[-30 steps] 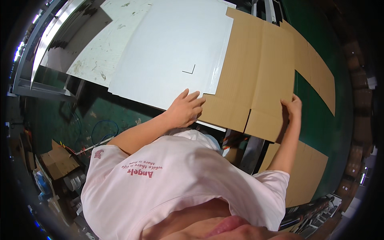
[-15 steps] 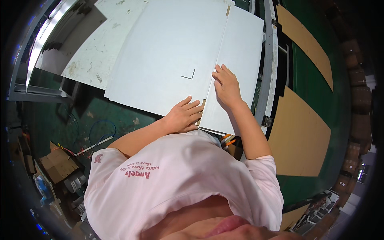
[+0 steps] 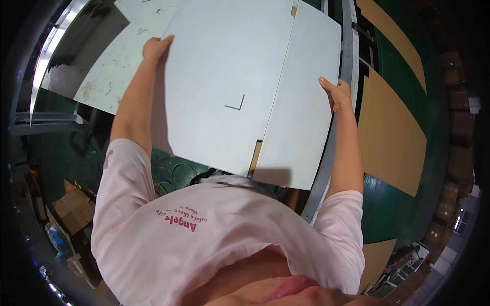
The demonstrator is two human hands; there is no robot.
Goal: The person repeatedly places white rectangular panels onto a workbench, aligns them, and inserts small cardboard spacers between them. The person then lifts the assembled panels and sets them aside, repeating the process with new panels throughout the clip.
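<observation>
A large white cardboard sheet (image 3: 219,76) lies in front of me, with a lengthwise crease and a small black corner mark printed on it. Brown shows in a slot at its near end and another at its far end. My left hand (image 3: 157,49) grips the sheet's left edge far up, fingers partly hidden. On the opposite edge, my right hand (image 3: 338,95) has its thumb on top and its fingers out of sight under or behind the sheet. The left edge casts a shadow, so that side looks raised.
Beneath and left is a scuffed white board (image 3: 109,71). A metal rail (image 3: 348,46) runs along the right. Beyond it, brown cardboard sheets (image 3: 390,132) lie on a green belt (image 3: 388,219). At lower left are a cardboard box (image 3: 73,209) and loose cables (image 3: 182,175).
Both hands have left the crease and spread to the sheet's opposite side edges. The white sheet has shifted right and toward me. Brown sheets on the belt have moved farther away.
</observation>
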